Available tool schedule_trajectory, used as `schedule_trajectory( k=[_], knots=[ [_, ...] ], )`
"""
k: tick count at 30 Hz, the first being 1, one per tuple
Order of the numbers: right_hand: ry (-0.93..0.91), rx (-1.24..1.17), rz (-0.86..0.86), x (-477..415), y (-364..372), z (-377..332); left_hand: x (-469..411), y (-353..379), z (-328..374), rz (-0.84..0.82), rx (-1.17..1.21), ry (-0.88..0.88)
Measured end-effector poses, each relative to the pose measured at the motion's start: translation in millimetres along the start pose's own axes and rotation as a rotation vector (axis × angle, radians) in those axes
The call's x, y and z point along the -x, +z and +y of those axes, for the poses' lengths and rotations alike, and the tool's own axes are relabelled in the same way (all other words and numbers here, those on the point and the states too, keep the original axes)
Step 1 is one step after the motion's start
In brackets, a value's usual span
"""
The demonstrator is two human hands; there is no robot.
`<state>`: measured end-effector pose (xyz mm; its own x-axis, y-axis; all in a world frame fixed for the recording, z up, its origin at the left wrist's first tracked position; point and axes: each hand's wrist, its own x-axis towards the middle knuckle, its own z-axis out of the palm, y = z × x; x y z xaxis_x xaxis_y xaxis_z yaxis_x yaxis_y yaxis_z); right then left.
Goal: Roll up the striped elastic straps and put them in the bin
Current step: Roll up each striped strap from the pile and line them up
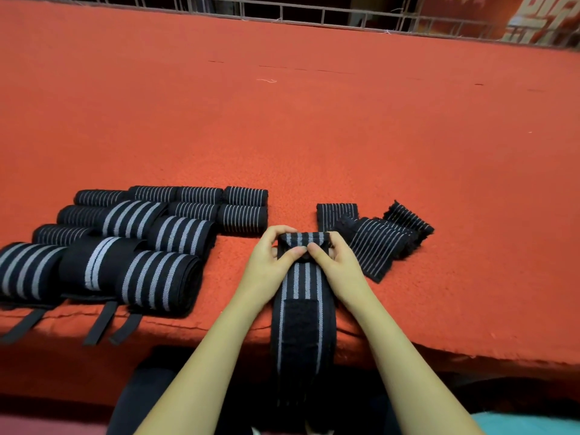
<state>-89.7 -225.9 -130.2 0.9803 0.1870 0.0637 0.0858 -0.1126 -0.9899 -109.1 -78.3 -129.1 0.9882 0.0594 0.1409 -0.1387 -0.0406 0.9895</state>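
Together, left hand [272, 256] and right hand [334, 259] pinch the tight roll of the woven striped strap [302, 282].

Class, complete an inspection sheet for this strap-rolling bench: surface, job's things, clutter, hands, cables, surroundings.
Surface: red felt table.
Job's things: striped strap partly rolled, tail hanging over the near edge; rolled straps grouped at left; unrolled thin-striped straps at right; bin not seen.
Clutter: loose thread.
Hands: left hand and right hand both pinch the strap's rolled end.
Cables: nothing seen.
Surroundings: wire grid beyond the far edge.
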Motion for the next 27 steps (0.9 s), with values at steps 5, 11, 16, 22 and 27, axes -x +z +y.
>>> schedule_trajectory(
  k=[5, 11, 16, 22, 27],
  knots=[
    [-0.058, -0.065, -0.012, 2.8, -2.9, -1.8, -4.6, -1.3, -2.1, -0.091, -0.058, -0.022],
    [-0.066, -0.094, 0.002, 5.1, -1.7, -6.6, -2.8, -4.2, -1.4, -0.066, 0.059, 0.078],
    [-0.067, -0.128, 0.027, 5.0, -2.5, -7.6, -3.2, -4.4, -1.8, -0.090, 0.072, 0.092],
    [-0.047, -0.203, 0.013, 6.0, -5.7, -8.0, -5.9, -1.8, 1.1, -0.164, 0.111, -0.055],
    [-0.012, -0.244, -0.014, 6.6, -5.6, -5.7, -8.7, -0.6, -1.4, -0.086, -0.054, -0.105]
  ],
)
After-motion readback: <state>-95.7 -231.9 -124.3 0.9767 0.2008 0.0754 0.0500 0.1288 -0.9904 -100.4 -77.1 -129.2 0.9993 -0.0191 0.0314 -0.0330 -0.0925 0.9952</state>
